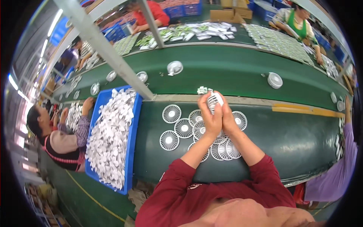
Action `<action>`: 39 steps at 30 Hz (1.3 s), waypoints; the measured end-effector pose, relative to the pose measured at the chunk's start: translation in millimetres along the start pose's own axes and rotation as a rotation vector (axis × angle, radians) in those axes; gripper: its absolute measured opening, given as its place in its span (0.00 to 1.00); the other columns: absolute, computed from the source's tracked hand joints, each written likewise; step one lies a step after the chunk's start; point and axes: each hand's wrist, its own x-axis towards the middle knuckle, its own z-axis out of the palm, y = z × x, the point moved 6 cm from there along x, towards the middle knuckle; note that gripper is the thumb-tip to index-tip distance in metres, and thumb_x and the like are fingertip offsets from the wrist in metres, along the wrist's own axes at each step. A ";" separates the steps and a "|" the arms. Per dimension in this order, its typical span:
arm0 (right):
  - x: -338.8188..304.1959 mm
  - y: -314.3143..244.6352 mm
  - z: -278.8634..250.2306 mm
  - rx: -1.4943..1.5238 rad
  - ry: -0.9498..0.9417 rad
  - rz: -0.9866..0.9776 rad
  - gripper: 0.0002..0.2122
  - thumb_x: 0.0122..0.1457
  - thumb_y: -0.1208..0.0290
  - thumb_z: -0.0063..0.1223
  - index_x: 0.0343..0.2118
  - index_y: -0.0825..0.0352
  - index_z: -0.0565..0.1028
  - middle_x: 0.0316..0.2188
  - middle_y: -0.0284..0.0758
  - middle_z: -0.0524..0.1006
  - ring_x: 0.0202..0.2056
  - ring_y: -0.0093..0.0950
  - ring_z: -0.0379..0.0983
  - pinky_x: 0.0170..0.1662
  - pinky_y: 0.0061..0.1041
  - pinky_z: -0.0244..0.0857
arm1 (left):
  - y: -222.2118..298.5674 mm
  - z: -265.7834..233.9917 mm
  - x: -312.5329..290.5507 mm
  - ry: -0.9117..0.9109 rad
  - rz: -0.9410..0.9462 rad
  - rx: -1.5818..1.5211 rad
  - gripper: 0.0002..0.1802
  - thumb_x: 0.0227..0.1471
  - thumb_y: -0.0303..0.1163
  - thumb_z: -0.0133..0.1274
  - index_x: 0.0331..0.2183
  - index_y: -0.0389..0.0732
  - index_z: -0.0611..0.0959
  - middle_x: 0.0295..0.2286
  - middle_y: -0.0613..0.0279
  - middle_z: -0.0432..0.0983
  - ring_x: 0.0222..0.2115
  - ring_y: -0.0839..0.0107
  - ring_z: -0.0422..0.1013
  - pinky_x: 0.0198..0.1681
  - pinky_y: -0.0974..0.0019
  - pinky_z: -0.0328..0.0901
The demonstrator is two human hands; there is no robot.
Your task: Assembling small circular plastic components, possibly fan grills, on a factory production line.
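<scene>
Both of my hands meet around a white slatted fan head (214, 100) above the near edge of the green conveyor belt. My left hand (208, 114) grips it from the left, and my right hand (226, 114) closes on its right side. A small green and white part (202, 90) shows just beyond the left fingertips; whether it joins the fan head I cannot tell. Under my wrists, several round white fan grilles (183, 128) lie flat on the dark green worktop (287, 143), some overlapping and partly hidden by my forearms.
A blue bin (131, 151) full of small white parts stands on the left. Along the conveyor belt (223, 72) lie white fan pieces, one (275, 80) at right. A metal post (109, 53) slants across the left. Co-workers sit left, right and across the belt. Yellow strips (306, 110) edge the worktop.
</scene>
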 end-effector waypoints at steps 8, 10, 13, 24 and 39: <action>53.2 20.6 -139.9 -0.819 0.105 -0.333 0.28 0.64 0.53 0.39 0.59 0.72 0.61 0.57 0.46 0.64 0.58 0.37 0.61 0.61 0.31 0.52 | -33.3 30.0 31.6 -0.289 0.039 0.329 0.28 0.52 0.37 0.54 0.52 0.37 0.67 0.51 0.44 0.64 0.54 0.48 0.59 0.58 0.52 0.54; 63.1 -5.8 -173.4 -1.022 0.260 -0.267 0.26 0.62 0.67 0.47 0.61 0.73 0.59 0.60 0.48 0.62 0.61 0.40 0.57 0.64 0.34 0.47 | -46.2 23.8 55.5 -0.298 0.034 0.376 0.29 0.51 0.38 0.56 0.52 0.39 0.68 0.52 0.43 0.62 0.55 0.45 0.57 0.59 0.50 0.54; 47.2 -25.0 -168.1 -1.337 0.241 -0.323 0.28 0.59 0.71 0.53 0.62 0.69 0.59 0.62 0.49 0.57 0.64 0.42 0.53 0.64 0.38 0.47 | -97.4 -15.6 104.7 -0.282 -0.073 0.625 0.32 0.50 0.39 0.57 0.53 0.39 0.66 0.55 0.40 0.57 0.57 0.42 0.53 0.60 0.48 0.53; -80.2 -29.9 -89.9 -1.309 -0.327 0.008 0.35 0.36 0.72 0.67 0.54 0.65 0.69 0.62 0.44 0.60 0.62 0.47 0.54 0.64 0.46 0.44 | -216.9 -73.8 217.9 -0.326 -0.466 1.135 0.48 0.42 0.56 0.62 0.59 0.45 0.62 0.58 0.44 0.55 0.60 0.46 0.53 0.59 0.43 0.54; -60.5 -36.4 -109.2 -0.887 -0.057 -0.081 0.16 0.49 0.87 0.51 0.43 0.71 0.74 0.49 0.44 0.73 0.50 0.38 0.71 0.54 0.30 0.62 | -153.7 -54.4 151.6 -0.360 -0.335 0.391 0.65 0.29 0.44 0.70 0.63 0.41 0.51 0.49 0.45 0.65 0.51 0.53 0.65 0.55 0.58 0.61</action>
